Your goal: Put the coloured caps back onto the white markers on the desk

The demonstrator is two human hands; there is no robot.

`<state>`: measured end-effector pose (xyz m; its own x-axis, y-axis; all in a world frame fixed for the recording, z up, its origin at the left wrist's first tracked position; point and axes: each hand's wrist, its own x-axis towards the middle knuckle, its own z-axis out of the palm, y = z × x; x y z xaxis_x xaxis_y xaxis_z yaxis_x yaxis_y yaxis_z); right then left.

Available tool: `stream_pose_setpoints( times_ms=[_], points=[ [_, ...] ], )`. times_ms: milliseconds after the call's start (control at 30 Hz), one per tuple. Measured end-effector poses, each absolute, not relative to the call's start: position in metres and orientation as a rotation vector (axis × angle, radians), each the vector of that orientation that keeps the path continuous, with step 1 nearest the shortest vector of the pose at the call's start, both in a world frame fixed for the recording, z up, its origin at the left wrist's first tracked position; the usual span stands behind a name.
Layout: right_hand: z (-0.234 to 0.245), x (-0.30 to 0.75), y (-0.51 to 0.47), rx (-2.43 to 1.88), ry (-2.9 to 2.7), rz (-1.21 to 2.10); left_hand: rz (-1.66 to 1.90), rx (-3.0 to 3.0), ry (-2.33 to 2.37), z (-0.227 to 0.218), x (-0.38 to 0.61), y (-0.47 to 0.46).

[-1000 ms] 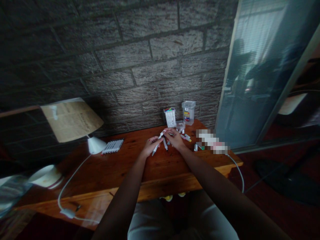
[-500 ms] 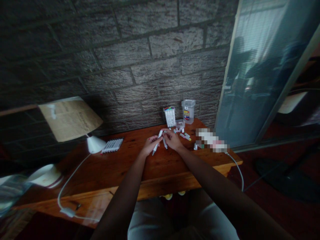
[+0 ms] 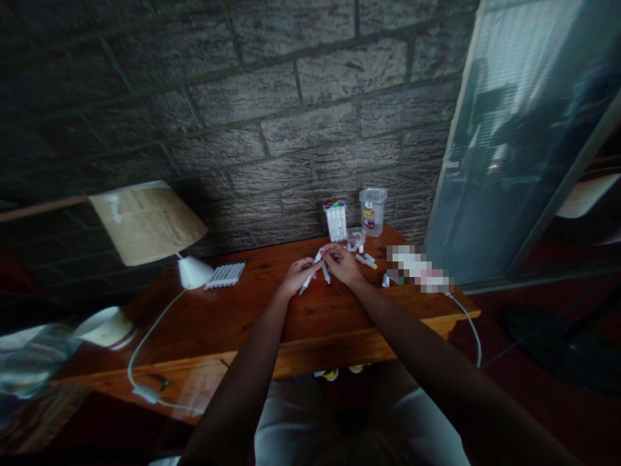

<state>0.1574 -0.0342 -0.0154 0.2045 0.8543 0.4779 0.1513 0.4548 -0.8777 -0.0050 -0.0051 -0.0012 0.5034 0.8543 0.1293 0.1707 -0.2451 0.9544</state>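
Note:
Slightly right of centre over the wooden desk, my left hand point(image 3: 297, 278) is closed on a white marker point(image 3: 306, 283), held slanted with its narrow grey end pointing down. My right hand point(image 3: 342, 265) is closed, its fingertips pinched at the marker's upper end. A second white marker point(image 3: 326, 274) with a dark tip points down just below the right fingers; whether they hold it or it lies on the desk, I cannot tell. Behind the right hand are small white pieces point(image 3: 358, 248) and loose markers point(image 3: 367, 260), one yellow-ended.
A box of markers point(image 3: 336, 223) and a clear lidded container point(image 3: 373, 213) stand by the stone wall. Several markers lie in a row point(image 3: 226, 275) beside a lamp point(image 3: 194, 273). A white bowl point(image 3: 107, 327) is left; a blurred-out white object point(image 3: 420, 268) with a cord is right.
The view has shifted slightly, so everything appears a little further right. My right fingertips now cover more of the marker's upper end; both hands otherwise keep nearly the same pose.

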Motion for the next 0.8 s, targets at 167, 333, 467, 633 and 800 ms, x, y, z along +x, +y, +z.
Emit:
stream_pose_setpoints(
  times_ms=[167, 333, 467, 633, 800],
  points=[
    [-0.0171, 0.1577, -0.0328, -0.999, -1.293, 0.676, 0.827, 1.732, 0.876, 0.0014, -0.0046, -0.0076],
    [-0.0160, 0.1588, -0.0335, -0.983, -1.335, 0.682, 0.796, 1.684, 0.889, 0.0014, -0.0034, -0.0059],
    [-0.0157, 0.1589, -0.0331, -1.007, -1.334, 0.645, 0.813, 1.637, 0.859, -0.0013, -0.0036, -0.0020],
    [-0.0160, 0.1589, -0.0328, -1.044, -1.313, 0.657, 0.807, 1.658, 0.854, -0.0030, -0.0041, 0.0000],
    [-0.0175, 0.1581, -0.0324, -1.036, -1.309, 0.666, 0.818, 1.682, 0.862, -0.0027, -0.0043, -0.0015]
  ],
)
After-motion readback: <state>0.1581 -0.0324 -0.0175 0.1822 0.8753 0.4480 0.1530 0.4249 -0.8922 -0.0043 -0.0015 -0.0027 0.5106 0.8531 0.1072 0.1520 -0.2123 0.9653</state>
